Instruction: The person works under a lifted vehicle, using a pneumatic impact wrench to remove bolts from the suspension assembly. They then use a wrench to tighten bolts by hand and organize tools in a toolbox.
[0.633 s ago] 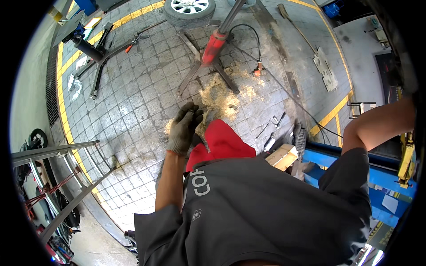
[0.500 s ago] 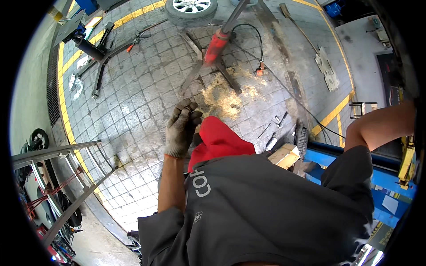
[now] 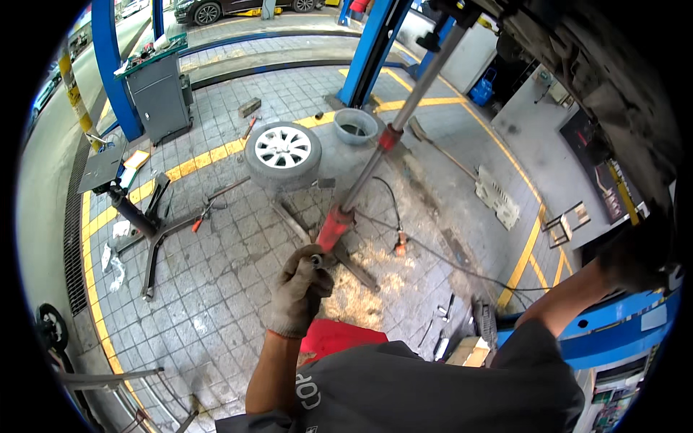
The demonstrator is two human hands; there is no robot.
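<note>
My left hand (image 3: 294,296), in a soiled work glove, is raised in front of me with its fingers curled shut. A small round metal part (image 3: 316,260) with a hole shows between the thumb and fingers; whether it is a nut or a socket I cannot make out. Just beyond this hand in the view rises the red-based pole jack (image 3: 336,227), slanting up to the right. My right hand (image 3: 639,252) reaches up at the far right beside the dark underside of a raised vehicle (image 3: 613,79). Shadow hides its fingers and anything in them.
Sawdust (image 3: 357,299) lies around the jack's legs. Beyond stand a wheel (image 3: 283,155), a grey basin (image 3: 355,126) and a tool cabinet (image 3: 160,101). A second stand (image 3: 148,227) is at left. A hose (image 3: 455,263) crosses the floor near a perforated metal plate (image 3: 497,196).
The view has tilted up, bringing in the vehicle's underside, lift posts and cabinet. My left hand has turned, so the small metal part shows. My right forearm now reaches up toward the vehicle.
</note>
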